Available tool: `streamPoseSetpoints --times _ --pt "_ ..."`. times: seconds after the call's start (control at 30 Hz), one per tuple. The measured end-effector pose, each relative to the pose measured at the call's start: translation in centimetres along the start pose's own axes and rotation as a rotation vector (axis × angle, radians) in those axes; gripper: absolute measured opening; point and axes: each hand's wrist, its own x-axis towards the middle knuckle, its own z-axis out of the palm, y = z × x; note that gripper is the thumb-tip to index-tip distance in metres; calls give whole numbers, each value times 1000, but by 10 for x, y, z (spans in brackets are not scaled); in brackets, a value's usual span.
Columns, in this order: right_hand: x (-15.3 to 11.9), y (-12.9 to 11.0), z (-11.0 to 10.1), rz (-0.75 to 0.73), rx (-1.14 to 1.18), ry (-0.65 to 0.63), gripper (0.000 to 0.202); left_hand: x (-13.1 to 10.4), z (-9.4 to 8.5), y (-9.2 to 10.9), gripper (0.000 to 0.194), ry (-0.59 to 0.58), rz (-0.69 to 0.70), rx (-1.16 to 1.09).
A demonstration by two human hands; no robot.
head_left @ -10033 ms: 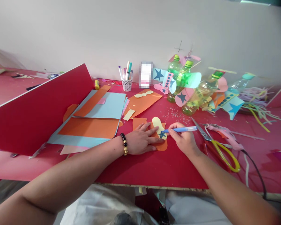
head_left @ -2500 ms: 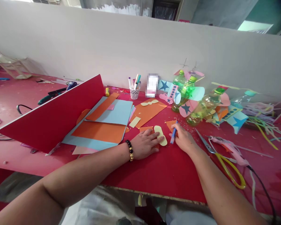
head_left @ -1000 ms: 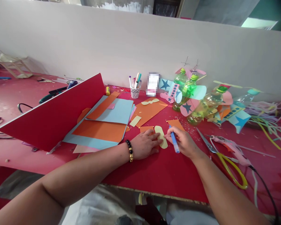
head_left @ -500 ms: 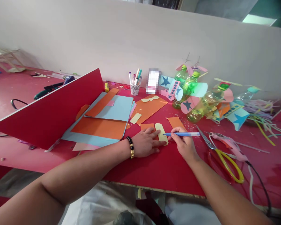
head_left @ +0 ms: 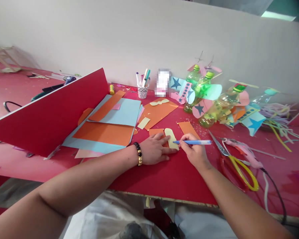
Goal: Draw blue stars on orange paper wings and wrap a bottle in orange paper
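Observation:
My left hand [head_left: 155,148] lies flat with its fingers spread, pressing a pale yellow paper strip with a rounded end [head_left: 170,136] down over an orange paper piece [head_left: 156,131]. A blue pen [head_left: 194,142] is pinched in my right hand [head_left: 193,151], its tip at the right edge of the yellow strip. Another orange paper strip [head_left: 188,128] lies just beyond my right hand. Scissors with yellow and red handles [head_left: 235,162] rest to the right of that hand, blades partly open.
Stacked blue and orange sheets [head_left: 102,134] lie left, before an upright red board [head_left: 52,116]. A pen cup [head_left: 143,91] and a phone [head_left: 162,83] stand at the wall. Bottle planes [head_left: 209,106] crowd the back right. A pink glue gun [head_left: 244,152] with its cord lies right.
The view has shifted slightly. Both hands stay nearly in place, the left still flat on the yellow strip and the right still holding the pen at its edge.

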Motion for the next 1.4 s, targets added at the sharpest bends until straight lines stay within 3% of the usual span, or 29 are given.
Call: streamPoseSetpoints --times 0.53,1.1,1.4 --pt "3 2 2 -11 -23 -23 15 -1 1 -1 44 30 20 1" --pt "-2 -6 -2 21 26 -107 12 0 0 -1 45 -14 5 8" --pt "0 -3 0 -1 22 20 13 0 0 -1 45 -15 9 -2"
